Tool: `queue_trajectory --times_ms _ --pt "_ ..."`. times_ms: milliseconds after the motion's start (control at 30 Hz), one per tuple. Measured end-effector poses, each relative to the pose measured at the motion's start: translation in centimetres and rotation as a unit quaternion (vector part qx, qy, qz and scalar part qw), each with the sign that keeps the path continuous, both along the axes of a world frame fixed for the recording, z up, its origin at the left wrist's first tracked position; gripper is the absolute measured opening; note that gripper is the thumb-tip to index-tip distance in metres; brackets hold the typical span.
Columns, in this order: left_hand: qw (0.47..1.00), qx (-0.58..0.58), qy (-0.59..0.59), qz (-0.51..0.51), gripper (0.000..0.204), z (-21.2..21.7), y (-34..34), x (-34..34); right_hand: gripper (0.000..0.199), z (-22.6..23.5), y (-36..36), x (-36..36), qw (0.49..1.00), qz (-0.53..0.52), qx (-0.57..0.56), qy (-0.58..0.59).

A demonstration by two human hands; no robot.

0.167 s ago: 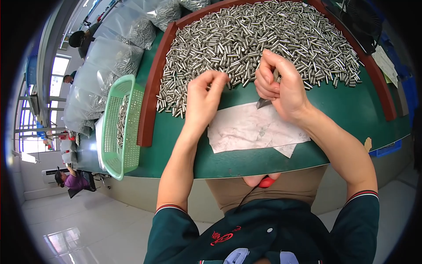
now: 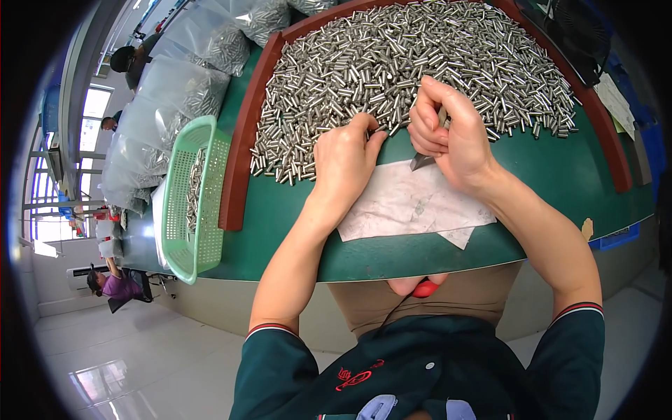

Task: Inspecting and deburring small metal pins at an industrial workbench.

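Note:
A broad heap of short shiny metal pins (image 2: 392,63) covers the far part of the green table (image 2: 280,252). At the heap's near edge, my left hand (image 2: 343,157) is closed, its thumb and forefinger bent together by the nearest pins; what they hold, if anything, I cannot make out. My right hand (image 2: 453,136) is curled around a flat, dark metal tool (image 2: 421,162), whose tip pokes out below the fingers; most of it is hidden in the palm. Beneath both hands lies a stained white cloth (image 2: 413,206).
A red-brown raised border (image 2: 245,154) fences the heap. Left of it stands a green plastic basket (image 2: 210,238) with some pins inside. Clear bags of pins (image 2: 185,91) line the far left. Papers (image 2: 614,105) lie at the right. Other people sit farther left.
My left hand has shifted right along the heap's near edge, with its fingertips closer to my right hand. The right hand, gripping the flat tool, has stayed nearly in place.

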State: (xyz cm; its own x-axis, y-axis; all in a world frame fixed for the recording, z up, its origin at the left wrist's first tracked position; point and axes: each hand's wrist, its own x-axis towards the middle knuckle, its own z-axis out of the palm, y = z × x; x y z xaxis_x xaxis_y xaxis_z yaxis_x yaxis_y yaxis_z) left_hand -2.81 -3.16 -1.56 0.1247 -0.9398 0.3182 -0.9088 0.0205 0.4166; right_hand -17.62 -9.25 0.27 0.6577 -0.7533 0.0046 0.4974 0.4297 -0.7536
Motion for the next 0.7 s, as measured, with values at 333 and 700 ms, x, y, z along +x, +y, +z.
queue_trajectory --times_ms 333,700 --pt "0.995 0.032 0.097 -0.004 0.014 0.8 -0.4 -0.4 0.039 0.1 0.0 0.0 1.000 0.001 0.005 0.009" --pt "0.630 0.139 0.761 -0.069 0.006 0.7 0.2 2.5 0.038 0.1 0.0 -0.1 1.000 0.006 0.002 0.008"
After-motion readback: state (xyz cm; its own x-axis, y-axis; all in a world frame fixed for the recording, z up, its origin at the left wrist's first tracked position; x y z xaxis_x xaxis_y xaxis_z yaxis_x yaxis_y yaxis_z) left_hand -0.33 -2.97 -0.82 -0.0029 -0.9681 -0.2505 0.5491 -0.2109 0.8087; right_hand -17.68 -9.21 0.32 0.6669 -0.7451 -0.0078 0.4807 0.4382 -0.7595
